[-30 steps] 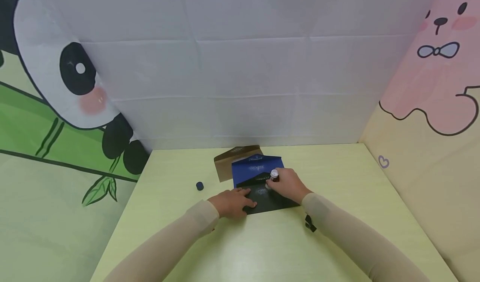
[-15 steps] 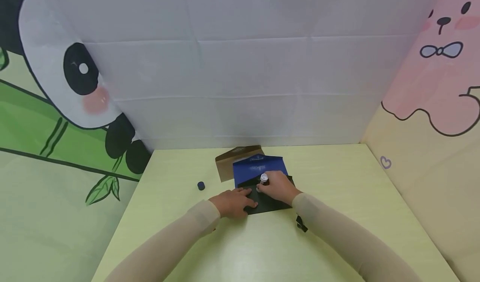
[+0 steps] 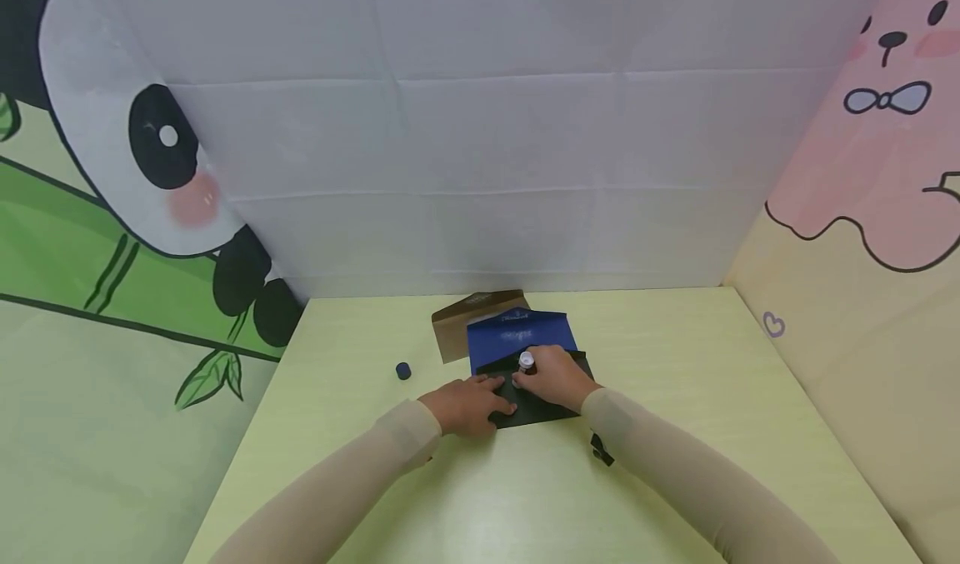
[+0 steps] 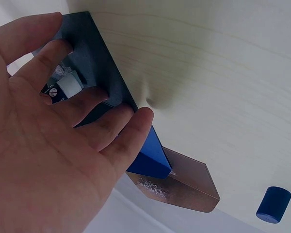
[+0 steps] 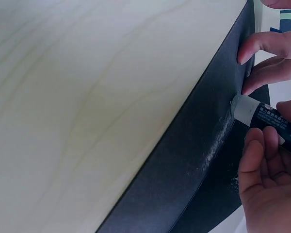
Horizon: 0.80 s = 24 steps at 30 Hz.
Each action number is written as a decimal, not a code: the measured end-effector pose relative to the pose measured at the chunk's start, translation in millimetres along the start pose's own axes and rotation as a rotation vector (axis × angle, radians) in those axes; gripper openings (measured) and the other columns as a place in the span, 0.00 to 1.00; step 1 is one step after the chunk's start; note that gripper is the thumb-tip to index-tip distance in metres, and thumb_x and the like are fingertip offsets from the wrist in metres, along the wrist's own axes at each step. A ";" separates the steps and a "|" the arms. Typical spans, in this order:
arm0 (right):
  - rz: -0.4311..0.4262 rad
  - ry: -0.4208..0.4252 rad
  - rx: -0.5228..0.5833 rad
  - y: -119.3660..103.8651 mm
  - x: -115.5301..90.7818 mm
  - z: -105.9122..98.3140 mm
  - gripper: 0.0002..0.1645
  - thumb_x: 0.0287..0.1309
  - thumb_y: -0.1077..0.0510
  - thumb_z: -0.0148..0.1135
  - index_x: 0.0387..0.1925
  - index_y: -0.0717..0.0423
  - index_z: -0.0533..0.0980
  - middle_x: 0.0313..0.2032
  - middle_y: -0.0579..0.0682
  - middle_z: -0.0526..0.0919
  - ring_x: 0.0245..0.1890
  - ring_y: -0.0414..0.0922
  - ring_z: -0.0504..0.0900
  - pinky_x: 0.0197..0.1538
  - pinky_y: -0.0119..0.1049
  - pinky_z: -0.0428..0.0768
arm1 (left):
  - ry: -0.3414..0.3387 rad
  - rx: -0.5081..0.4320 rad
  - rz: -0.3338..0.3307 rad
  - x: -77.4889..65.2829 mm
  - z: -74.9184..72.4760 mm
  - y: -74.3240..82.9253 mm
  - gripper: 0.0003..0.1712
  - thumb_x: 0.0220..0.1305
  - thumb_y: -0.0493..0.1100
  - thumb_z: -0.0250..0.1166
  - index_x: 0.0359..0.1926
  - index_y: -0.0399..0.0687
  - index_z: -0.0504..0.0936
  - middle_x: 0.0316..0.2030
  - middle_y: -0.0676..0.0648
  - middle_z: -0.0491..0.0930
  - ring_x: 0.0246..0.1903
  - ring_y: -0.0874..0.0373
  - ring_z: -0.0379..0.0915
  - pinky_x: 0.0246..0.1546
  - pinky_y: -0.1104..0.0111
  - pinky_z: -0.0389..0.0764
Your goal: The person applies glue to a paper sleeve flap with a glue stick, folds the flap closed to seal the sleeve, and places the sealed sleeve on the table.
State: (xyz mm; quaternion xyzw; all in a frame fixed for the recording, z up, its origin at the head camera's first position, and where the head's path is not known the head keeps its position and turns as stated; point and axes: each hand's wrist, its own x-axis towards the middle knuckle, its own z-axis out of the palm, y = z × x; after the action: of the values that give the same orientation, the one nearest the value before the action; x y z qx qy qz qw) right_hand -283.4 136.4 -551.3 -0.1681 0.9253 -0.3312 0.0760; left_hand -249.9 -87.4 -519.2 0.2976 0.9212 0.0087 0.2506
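Note:
A black envelope lies at the table's middle, its flap folded open toward the back. My left hand rests on its left end with fingers spread. My right hand grips a glue stick by its dark, labelled barrel, tilted in the right wrist view. The stick's tip meets the envelope along the opening, close to the left fingertips. White glue streaks run behind the tip. Partly under the black envelope is a blue envelope, which overlaps a brown envelope; both have open flaps with white marks.
The dark blue cap stands on the table left of the envelopes. A small black object shows beneath the right wrist. White cloth hangs behind the table, with printed cloth at both sides.
My right hand has moved left along the black envelope with the glue stick, mostly in the first half second. My left hand stays in place on the envelope.

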 end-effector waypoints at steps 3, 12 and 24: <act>0.005 -0.002 -0.019 1.3 0.7 -0.1 0.11 0.77 0.53 0.79 0.44 0.56 0.86 0.38 0.49 0.91 0.34 0.41 0.83 0.41 0.36 0.81 | -0.001 0.017 0.001 0.6 -0.2 0.3 0.31 0.86 0.50 0.69 0.83 0.78 0.82 0.95 0.47 0.64 0.95 0.40 0.59 0.90 0.41 0.72; 0.011 0.008 -0.040 7.7 -1.0 -3.2 0.10 0.77 0.54 0.80 0.43 0.56 0.86 0.37 0.49 0.91 0.35 0.41 0.83 0.42 0.38 0.84 | -0.008 0.013 0.003 1.2 1.0 -0.1 0.31 0.86 0.50 0.69 0.83 0.77 0.82 0.95 0.46 0.63 0.95 0.41 0.58 0.91 0.40 0.71; 0.032 0.033 -0.036 22.3 -6.9 -10.7 0.10 0.75 0.54 0.79 0.40 0.54 0.84 0.33 0.47 0.88 0.32 0.41 0.81 0.41 0.38 0.81 | -0.004 0.013 0.001 0.2 0.4 1.3 0.31 0.87 0.50 0.68 0.84 0.77 0.81 0.95 0.46 0.63 0.95 0.40 0.59 0.91 0.41 0.70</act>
State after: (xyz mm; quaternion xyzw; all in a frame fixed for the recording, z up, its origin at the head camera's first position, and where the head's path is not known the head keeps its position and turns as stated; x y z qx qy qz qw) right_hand -285.4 161.3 -557.2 -0.1490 0.9350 -0.3158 0.0629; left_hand -249.1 -86.2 -519.5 0.2998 0.9205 0.0023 0.2505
